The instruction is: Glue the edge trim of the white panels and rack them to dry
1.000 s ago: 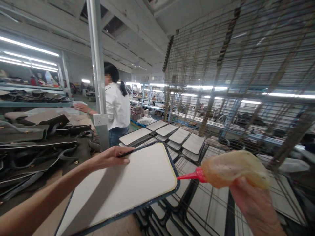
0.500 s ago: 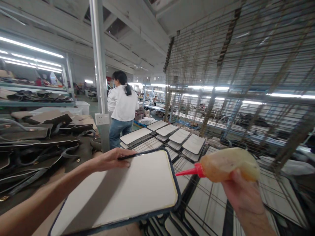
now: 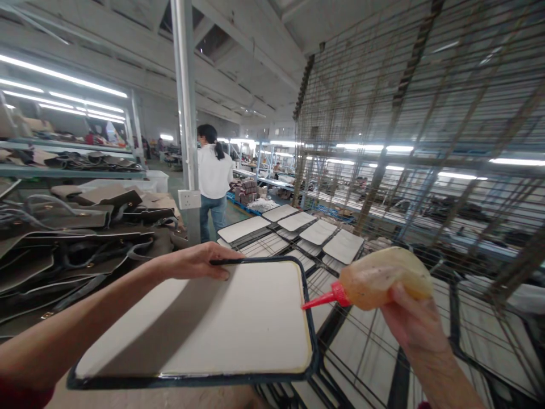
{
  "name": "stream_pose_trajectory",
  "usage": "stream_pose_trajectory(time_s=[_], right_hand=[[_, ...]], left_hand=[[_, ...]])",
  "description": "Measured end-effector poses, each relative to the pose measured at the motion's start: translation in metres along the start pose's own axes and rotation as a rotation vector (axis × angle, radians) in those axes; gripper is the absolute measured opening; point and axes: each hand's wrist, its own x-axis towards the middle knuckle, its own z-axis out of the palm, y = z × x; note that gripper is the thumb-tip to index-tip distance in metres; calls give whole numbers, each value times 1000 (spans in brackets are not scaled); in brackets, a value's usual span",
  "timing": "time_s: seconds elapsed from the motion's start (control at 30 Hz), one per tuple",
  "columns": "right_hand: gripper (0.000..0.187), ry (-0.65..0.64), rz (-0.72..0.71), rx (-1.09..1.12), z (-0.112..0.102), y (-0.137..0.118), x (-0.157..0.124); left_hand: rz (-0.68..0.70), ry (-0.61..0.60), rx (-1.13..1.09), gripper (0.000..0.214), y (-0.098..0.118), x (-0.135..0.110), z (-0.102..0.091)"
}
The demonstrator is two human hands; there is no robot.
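Note:
My left hand (image 3: pixel 204 260) grips the far edge of a white rectangular panel (image 3: pixel 247 318) with rounded corners and a dark rim. The thumb lies on its white face, and the arm casts a shadow across it. A yellowish line runs along the panel's right edge. In my right hand (image 3: pixel 411 318) is a squeeze bottle (image 3: pixel 383 278) of amber liquid, probably glue, tilted on its side. Its red nozzle (image 3: pixel 321 299) points left, with the tip at the panel's right rim; whether it touches cannot be told.
Wire racks (image 3: pixel 361 341) bearing more white panels (image 3: pixel 343 245) extend to the right and ahead. Upright wire grids (image 3: pixel 409 113) rise at the right. Dark bag pieces (image 3: pixel 97 227) lie piled at the left. A metal post (image 3: pixel 186 113) and a person in white (image 3: pixel 213 170) stand beyond.
The squeeze bottle has moved slightly left and its nozzle now tips downward at the panel's edge. The panel's near edge has swung up and levelled. The person in white is farther off.

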Motion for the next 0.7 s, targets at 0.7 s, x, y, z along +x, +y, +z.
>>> stream_pose_trajectory(time_s=[0.7], right_hand=[[42,25,82,-87,0,7,-10]], left_hand=[[46,78,-4,50,-15,-12,-14]])
